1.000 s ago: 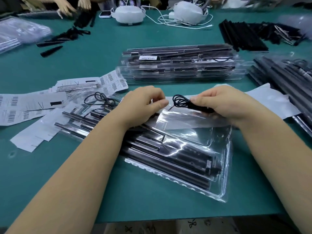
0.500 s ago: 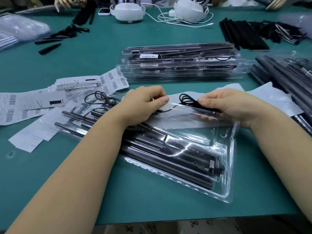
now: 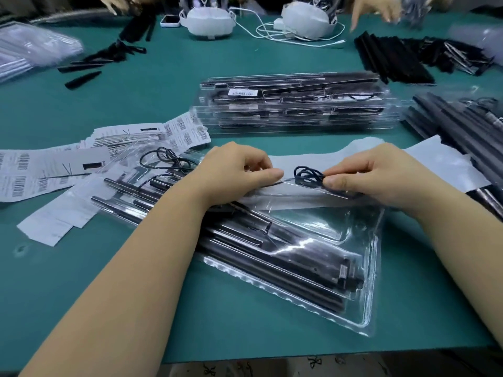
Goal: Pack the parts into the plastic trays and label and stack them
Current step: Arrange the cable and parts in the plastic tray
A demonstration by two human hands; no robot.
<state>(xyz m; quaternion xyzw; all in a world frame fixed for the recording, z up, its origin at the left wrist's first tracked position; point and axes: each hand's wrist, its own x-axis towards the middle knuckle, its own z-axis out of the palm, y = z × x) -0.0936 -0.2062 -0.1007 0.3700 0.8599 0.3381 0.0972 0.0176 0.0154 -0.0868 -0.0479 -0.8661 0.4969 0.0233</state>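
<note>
The right hand (image 3: 381, 175) pinches one coiled black cable (image 3: 309, 174) at the far edge of the open plastic tray (image 3: 373, 308), likely to seat it there. The left hand (image 3: 236, 170) pinches that same edge just beside it, steadying the tray. Several dark rods (image 3: 272, 262) lie nearer the person; their count is unclear. One stack of finished trays (image 3: 296, 104) waits on the table (image 3: 136, 308) beyond.

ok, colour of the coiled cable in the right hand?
Black coiled cable, pinched by the right hand; head view.

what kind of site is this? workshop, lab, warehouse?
Most likely a manual packing line in a small factory. A stack of filled clear trays sits mid-table, barcode label sheets lie at the left, loose black parts are piled at the far right, and other workers' hands reach in across the table.
</note>
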